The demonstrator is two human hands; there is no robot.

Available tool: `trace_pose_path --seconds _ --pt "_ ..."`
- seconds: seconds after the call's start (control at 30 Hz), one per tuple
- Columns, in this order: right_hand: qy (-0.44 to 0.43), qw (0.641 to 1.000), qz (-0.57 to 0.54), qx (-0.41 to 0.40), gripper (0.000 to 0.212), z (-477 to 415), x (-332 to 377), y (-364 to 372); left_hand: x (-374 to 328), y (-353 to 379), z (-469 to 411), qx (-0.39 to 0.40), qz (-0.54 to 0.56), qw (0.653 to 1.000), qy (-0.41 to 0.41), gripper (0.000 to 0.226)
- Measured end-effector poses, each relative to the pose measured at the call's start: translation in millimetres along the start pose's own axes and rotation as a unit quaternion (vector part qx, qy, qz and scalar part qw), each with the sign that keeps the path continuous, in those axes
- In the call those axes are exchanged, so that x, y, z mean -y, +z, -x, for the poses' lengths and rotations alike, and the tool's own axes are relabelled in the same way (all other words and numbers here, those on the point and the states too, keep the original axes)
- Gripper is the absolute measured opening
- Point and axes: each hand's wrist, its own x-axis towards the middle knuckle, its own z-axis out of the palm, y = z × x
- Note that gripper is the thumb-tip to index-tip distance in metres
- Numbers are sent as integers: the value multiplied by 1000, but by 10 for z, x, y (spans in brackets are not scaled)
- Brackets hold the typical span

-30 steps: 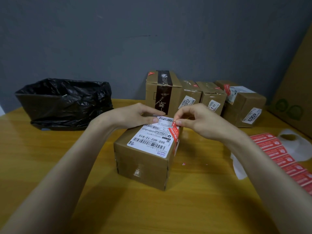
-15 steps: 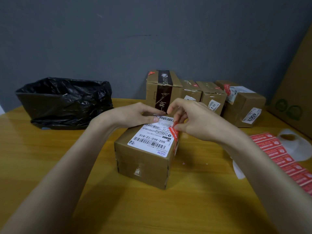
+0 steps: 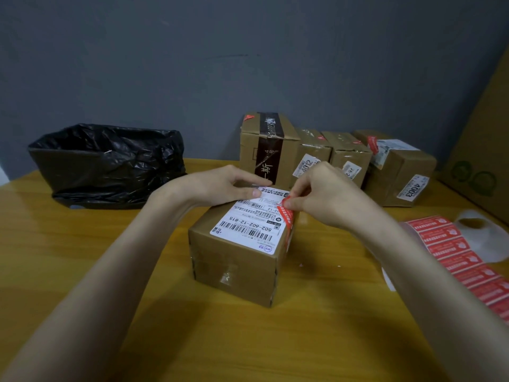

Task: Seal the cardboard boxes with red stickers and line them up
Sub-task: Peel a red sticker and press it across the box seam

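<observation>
A brown cardboard box (image 3: 234, 268) with a white shipping label lies in the middle of the wooden table (image 3: 82, 257). A red sticker (image 3: 286, 219) runs over its top right edge and down the right side. My right hand (image 3: 330, 197) pinches the sticker's upper end against the box top with thumb and curled fingers. My left hand (image 3: 220, 186) rests flat on the far end of the box, fingers straight across the label. Behind stand several sealed boxes in a row along the wall, the tallest (image 3: 264, 139) at the left and the widest (image 3: 399, 172) at the right.
A strip of red stickers (image 3: 454, 252) on white backing lies at the right, beside a curl of used backing paper (image 3: 484, 238). A bin lined with a black bag (image 3: 110, 164) sits at the back left. A large cardboard sheet (image 3: 484, 139) leans at the right.
My right hand has lowered the sticker onto the box's top edge and turned over it. The sticker now lies down the right side. My left hand has stayed in place.
</observation>
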Motion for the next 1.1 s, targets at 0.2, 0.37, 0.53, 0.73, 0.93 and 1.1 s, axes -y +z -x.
trace_pose_path --seconds 0.2,0.37,0.53,0.73,0.93,1.1 --pt "29 998 26 38 26 -3 31 66 -22 9 -2 -4 -2 1000 -9 41" --pt "25 996 -56 68 16 25 17 -39 -37 7 -1 -2 -23 1000 -12 41" --pt "4 998 -46 31 11 36 9 -39 -148 -5 18 -7 -150 989 9 45" --pt "24 998 -61 24 30 30 18 -45 -142 -2 22 54 -94 994 25 45" --pt "10 997 -71 25 12 30 -10 -26 -140 5 13 59 -88 994 25 45" --pt "-1 999 -46 -15 11 20 -42 22 -160 11 35 56 -88 994 19 46"
